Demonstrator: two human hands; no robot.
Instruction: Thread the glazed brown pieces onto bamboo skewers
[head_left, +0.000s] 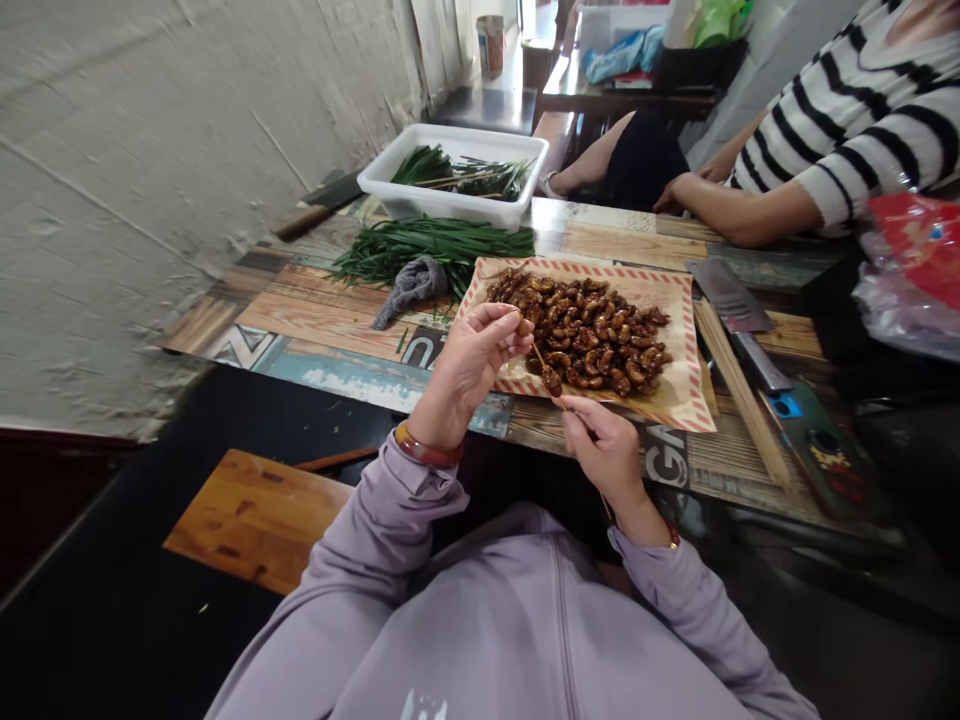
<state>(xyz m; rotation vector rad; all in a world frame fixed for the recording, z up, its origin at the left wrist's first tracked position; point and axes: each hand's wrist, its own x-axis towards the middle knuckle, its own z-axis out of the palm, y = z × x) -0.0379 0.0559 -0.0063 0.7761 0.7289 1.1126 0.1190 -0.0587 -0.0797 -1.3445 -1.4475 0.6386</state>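
My right hand [604, 448] is closed around a thin bamboo skewer [538, 354], which slants up toward my left hand. A dark, glossy brown meat piece [551, 381] is threaded on the skewer between my two hands. My left hand [480, 348] is pinched at the skewer's upper end, on a small brown meat piece [523, 326] partly hidden by the fingers. Just beyond both hands, a heap of sauce-coated meat pieces [600, 325] lies on a sheet of paper [694, 370] with a red-striped border.
Green chives [442, 245] and a grey cloth [412, 288] lie left of the paper. Behind them stands a white tub [450, 207] with more greens. On the right are a cleaver [727, 293], bundled skewers [742, 395] and a phone [825, 445]. A person in stripes [840, 120] sits opposite.
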